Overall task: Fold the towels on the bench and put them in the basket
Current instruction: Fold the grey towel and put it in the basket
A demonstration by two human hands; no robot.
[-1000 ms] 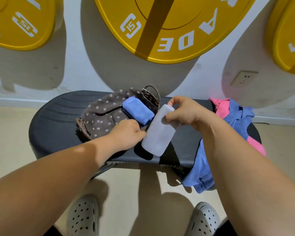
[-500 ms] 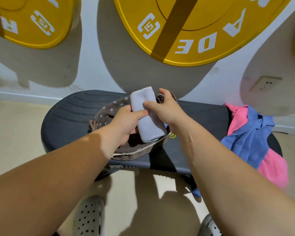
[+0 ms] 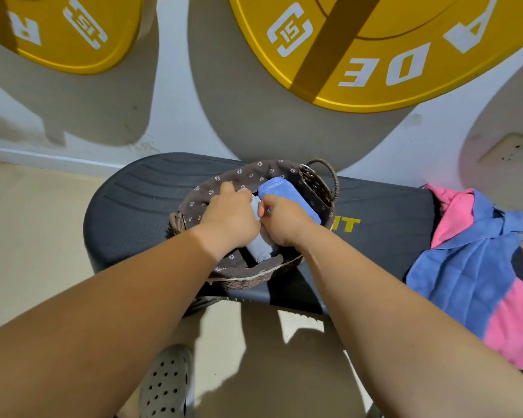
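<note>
Tucking a pale towel [image 3: 258, 248] into the basket [image 3: 254, 279] on the bench [image 3: 139, 206], by the look of it. From the left: left hand [image 3: 228, 217] curled over the roll's left flank, knuckles up, gripping it and pressing down. Between the two hands, only slivers of the roll on show. Lies with its long axis running near to far, near end poking out below the wrists, just inside the basket's near rim. Right hand [image 3: 284, 221] touching the left, thumb and forefinger seemingly pinching the roll's far part. Just beyond and right of that, a blue rolled towel [image 3: 280, 188] already in, lying roughly parallel, side by side with the pale one. Further right, well apart on the bench, a loose blue and pink pile [image 3: 465, 267], not yet folded and nearer the right hand, so probably that hand's reach next, after letting go.
</note>
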